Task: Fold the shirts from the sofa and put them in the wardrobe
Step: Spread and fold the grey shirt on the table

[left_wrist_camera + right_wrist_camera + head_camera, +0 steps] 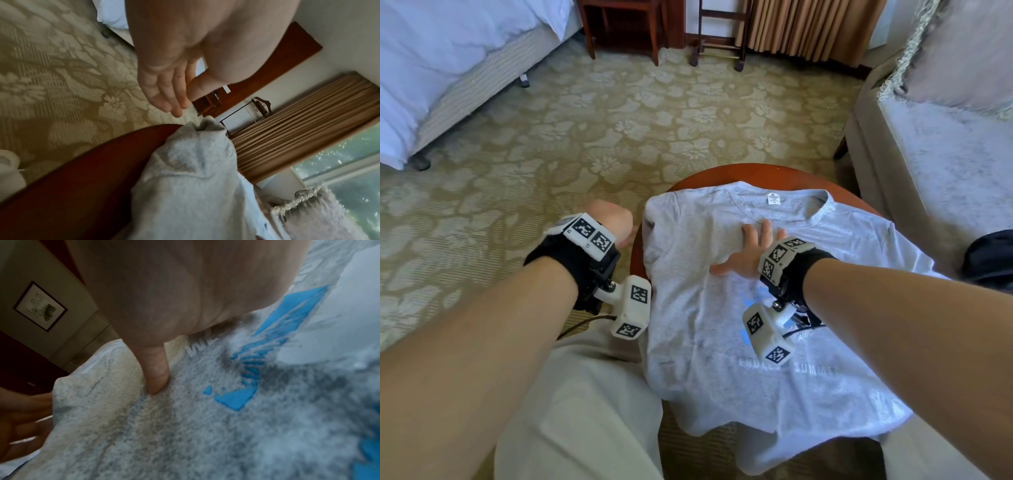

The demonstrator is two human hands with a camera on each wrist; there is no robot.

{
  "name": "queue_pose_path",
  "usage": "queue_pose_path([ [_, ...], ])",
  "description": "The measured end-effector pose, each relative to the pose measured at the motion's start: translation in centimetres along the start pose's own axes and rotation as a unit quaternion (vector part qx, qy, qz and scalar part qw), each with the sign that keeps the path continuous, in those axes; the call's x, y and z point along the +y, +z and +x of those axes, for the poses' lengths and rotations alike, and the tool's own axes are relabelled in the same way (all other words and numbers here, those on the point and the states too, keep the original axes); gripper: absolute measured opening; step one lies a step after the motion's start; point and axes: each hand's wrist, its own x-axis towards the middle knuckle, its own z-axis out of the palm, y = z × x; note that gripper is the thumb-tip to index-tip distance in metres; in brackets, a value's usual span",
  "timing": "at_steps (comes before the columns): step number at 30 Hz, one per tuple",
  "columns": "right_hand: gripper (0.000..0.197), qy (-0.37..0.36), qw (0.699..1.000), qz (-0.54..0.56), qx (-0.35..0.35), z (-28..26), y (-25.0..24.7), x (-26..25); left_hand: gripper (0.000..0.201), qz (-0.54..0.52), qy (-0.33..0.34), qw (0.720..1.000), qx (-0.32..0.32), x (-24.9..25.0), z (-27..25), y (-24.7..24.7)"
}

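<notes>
A grey T-shirt [705,308] with a blue print and white lettering lies face up on a round wooden table [726,173], its hem hanging over the near edge. My right hand [750,250] lies flat on the chest of the shirt with the fingers spread, pressing the cloth [185,410] down; my thumb [157,374] rests on it. My left hand [613,222] hovers just left of the shirt's left shoulder, beyond the table rim. In the left wrist view its fingers [164,91] are straight and hold nothing, just above the folded sleeve [195,154].
A beige sofa [945,154] with a cushion stands at the right, a dark garment [989,260] at its near edge. A bed [448,68] stands at the far left, wooden furniture [626,27] and a curtain [808,27] at the back. Patterned carpet [585,137] lies between.
</notes>
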Motion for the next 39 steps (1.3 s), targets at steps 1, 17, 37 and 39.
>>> queue_pose_path([
  [1, 0.122, 0.003, 1.000, 0.000, 0.000, 0.0, 0.0, 0.0, 0.033, 0.038, 0.015, 0.999, -0.013, -0.4, 0.0, 0.1],
  [17, 0.111, 0.048, 0.994, 0.088, 0.037, -0.7, -0.2, -2.5, 0.019, 0.144, 0.115, 0.980, -0.074, -0.9, -1.0, 3.2],
  [37, 0.070, -0.027, 0.996, 0.015, 0.086, -0.2, 0.7, -8.4, 0.043, 0.127, -0.012, 0.992, -0.015, -3.1, 3.6, -4.0],
  [39, 0.070, -0.053, 0.995, 0.025, 0.076, 0.0, 0.7, -8.5, 0.039, 0.142, 0.021, 0.988, -0.062, -2.2, 3.1, -2.5],
])
